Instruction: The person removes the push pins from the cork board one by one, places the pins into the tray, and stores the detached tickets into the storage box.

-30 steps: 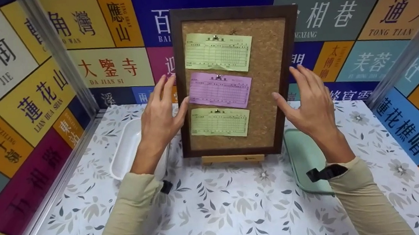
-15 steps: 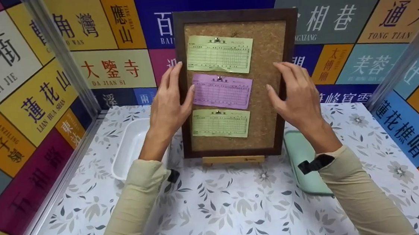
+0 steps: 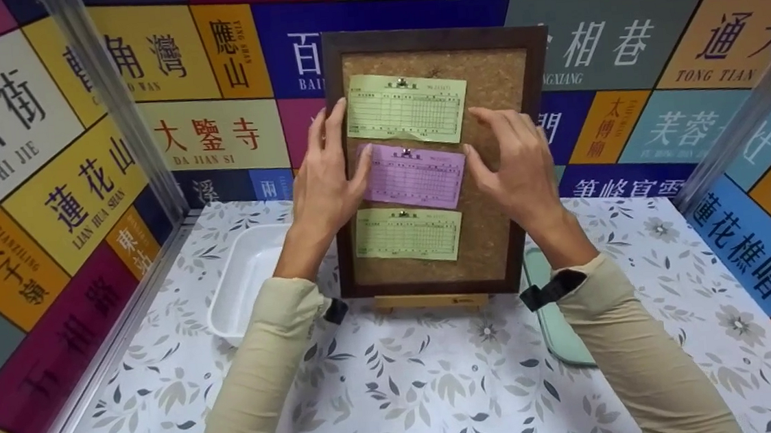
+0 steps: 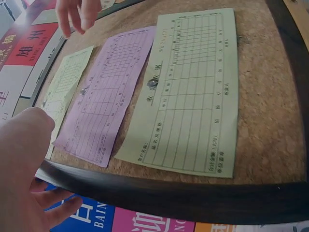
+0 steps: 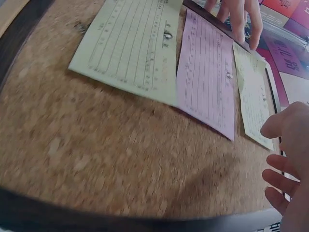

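A framed cork board [image 3: 497,235] stands upright on a small wooden easel [image 3: 431,301]. Fixed to it one above another are a green receipt slip [image 3: 406,108], a purple receipt slip [image 3: 412,176] and a lower green receipt slip [image 3: 407,235], each with a small shiny fastener at its top. My left hand [image 3: 328,186] is at the frame's left edge, fingers extended, thumb tip overlapping the purple slip's left edge in the head view. My right hand [image 3: 523,171] is in front of the cork's right side, fingertips by the right edges of the upper two slips. Both hands hold nothing.
Left of the board a white tray [image 3: 217,305] sits on the floral tablecloth [image 3: 399,394]. A green tray or lid [image 3: 567,340] lies at the right, partly behind my right forearm. Panels with colourful printed signs [image 3: 214,133] enclose the back and sides.
My right hand has moved left, from beside the frame to in front of the cork. My left hand has shifted right, closer to the slips. The slips stay in place on the board.
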Demonstrator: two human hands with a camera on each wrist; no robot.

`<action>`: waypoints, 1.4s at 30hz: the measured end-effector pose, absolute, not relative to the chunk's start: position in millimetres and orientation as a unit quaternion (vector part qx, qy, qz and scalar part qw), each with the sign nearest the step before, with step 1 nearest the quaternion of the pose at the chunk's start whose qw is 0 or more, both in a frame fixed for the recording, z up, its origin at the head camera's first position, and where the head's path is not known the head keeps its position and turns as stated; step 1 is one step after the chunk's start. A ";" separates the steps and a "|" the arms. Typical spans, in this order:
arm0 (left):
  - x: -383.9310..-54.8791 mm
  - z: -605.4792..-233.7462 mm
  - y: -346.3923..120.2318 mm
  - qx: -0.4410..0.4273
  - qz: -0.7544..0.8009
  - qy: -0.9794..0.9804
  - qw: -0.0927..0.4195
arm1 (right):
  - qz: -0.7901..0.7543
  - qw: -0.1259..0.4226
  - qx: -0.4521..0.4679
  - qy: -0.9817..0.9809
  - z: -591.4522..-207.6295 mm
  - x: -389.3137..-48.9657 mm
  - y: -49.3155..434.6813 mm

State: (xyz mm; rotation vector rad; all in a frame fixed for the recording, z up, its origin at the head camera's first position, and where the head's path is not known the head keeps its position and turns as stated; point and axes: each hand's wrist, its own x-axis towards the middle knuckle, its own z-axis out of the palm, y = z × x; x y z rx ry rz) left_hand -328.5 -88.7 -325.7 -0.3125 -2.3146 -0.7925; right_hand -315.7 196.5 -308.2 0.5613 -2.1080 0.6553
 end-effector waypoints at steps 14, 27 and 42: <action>-341.5 -316.1 -82.7 -0.121 -0.414 -0.837 0.337 | 0.243 0.378 0.253 -0.857 -293.7 -334.2 168.8; -346.5 -314.5 -81.5 -0.097 -0.441 -0.824 0.342 | 0.253 0.356 0.246 -0.865 -285.3 -343.4 142.5; -350.8 -320.3 -82.5 -0.110 -0.460 -0.796 0.379 | 0.363 0.348 0.253 -0.826 -272.9 -361.7 119.3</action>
